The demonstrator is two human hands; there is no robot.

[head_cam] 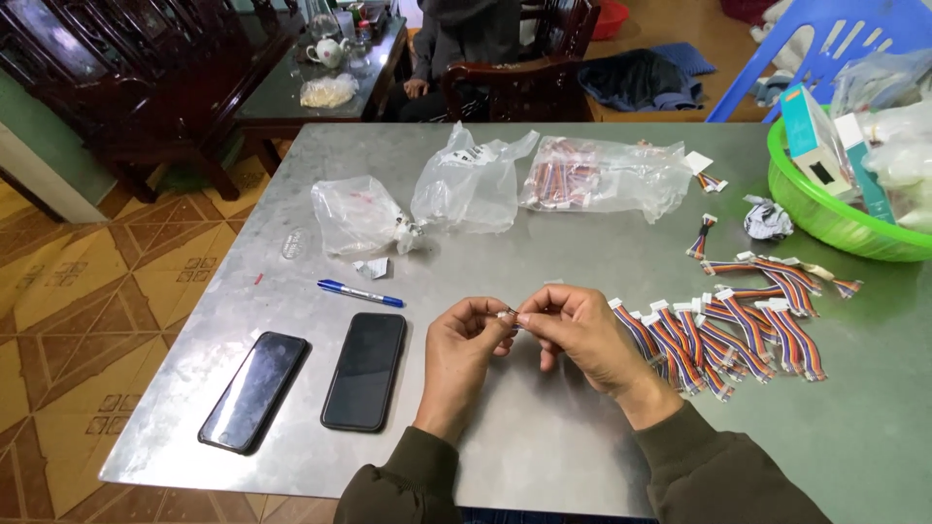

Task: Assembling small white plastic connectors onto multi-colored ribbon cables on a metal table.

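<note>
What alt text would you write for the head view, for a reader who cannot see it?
Two bare hands, left hand and right hand, pinch a small clear part together above a grey metal table. Striped multicolour ribbon cables lie right; two black phones and a blue pen lie left.

Both my forearms reach forward, dark olive sleeves down to wrists. My left hand (464,340) raised, back toward me, fingers curled, thumb and forefinger pinched at tips. My right hand (581,330) just beside it, wrist angled inward, forefinger and thumb pinched too. Fingertips of both hands meet in middle. Remaining fingers loosely bent. Wrists apart, elbows low.
</note>
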